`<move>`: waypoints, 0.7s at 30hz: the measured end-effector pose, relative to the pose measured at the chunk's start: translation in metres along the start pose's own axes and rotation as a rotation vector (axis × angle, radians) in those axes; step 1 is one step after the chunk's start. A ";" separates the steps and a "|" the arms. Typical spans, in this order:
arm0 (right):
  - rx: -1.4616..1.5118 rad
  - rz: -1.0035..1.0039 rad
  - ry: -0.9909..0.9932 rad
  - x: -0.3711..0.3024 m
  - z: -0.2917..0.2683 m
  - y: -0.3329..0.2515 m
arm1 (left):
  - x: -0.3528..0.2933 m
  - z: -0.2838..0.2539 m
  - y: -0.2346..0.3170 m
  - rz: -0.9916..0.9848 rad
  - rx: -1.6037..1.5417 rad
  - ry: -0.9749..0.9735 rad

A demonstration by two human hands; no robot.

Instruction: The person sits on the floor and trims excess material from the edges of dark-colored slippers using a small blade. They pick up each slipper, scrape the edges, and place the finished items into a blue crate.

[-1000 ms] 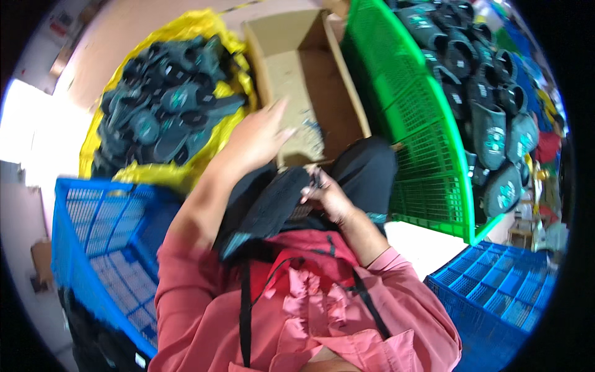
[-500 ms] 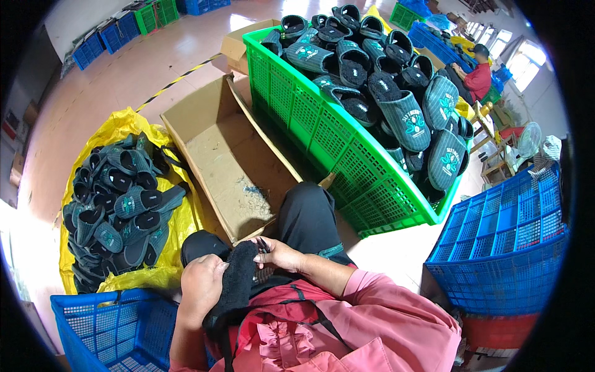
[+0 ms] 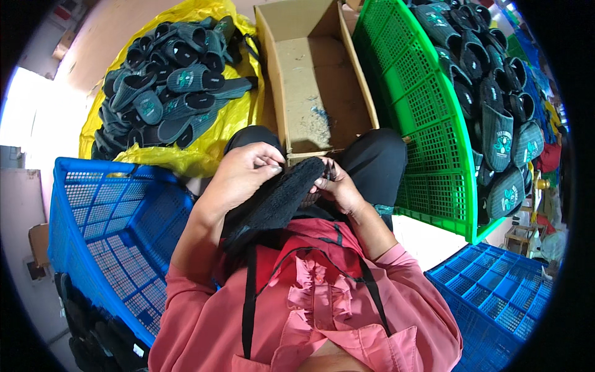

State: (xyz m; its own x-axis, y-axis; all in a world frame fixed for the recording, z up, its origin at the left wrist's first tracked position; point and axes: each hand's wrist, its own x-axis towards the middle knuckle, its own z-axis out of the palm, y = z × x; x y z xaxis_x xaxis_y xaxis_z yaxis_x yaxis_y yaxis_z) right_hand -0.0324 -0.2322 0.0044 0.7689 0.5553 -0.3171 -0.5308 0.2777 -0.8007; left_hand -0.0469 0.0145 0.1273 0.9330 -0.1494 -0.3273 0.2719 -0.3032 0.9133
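A heap of dark slippers [image 3: 173, 84] is piled on a yellow plastic sheet [image 3: 238, 111]. An open cardboard box [image 3: 316, 80] is set between it and a green crate [image 3: 434, 136] filled with slippers. Blue crates [image 3: 105, 229] are placed alongside.

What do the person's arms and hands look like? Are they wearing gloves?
No gloves: the left hand and right hand are bare. The pink sleeves are pushed up past the forearms, so only the upper arms are covered. No rings or watch show.
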 end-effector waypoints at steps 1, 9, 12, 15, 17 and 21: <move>-0.014 -0.004 -0.002 0.000 0.002 -0.001 | -0.004 0.002 0.001 0.008 0.050 0.002; -0.007 0.021 0.000 -0.003 -0.001 -0.005 | -0.003 0.018 -0.002 0.035 0.080 -0.007; -0.029 0.067 -0.003 0.002 -0.001 -0.006 | 0.002 0.021 -0.006 0.204 0.218 0.043; -0.056 0.070 0.091 -0.004 0.008 -0.014 | 0.012 0.027 -0.014 0.449 0.339 0.141; -0.030 0.053 0.081 -0.002 0.001 -0.006 | 0.020 0.029 -0.020 0.650 0.612 0.298; -0.033 0.103 0.127 -0.006 0.005 -0.014 | 0.012 0.037 -0.005 0.618 0.685 0.390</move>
State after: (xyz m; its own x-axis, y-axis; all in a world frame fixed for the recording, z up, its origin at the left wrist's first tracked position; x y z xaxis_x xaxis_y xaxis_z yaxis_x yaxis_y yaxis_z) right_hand -0.0311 -0.2353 0.0200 0.7512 0.4754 -0.4580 -0.5985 0.1978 -0.7763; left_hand -0.0455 -0.0204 0.1098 0.9102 -0.1819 0.3722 -0.3666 -0.7720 0.5193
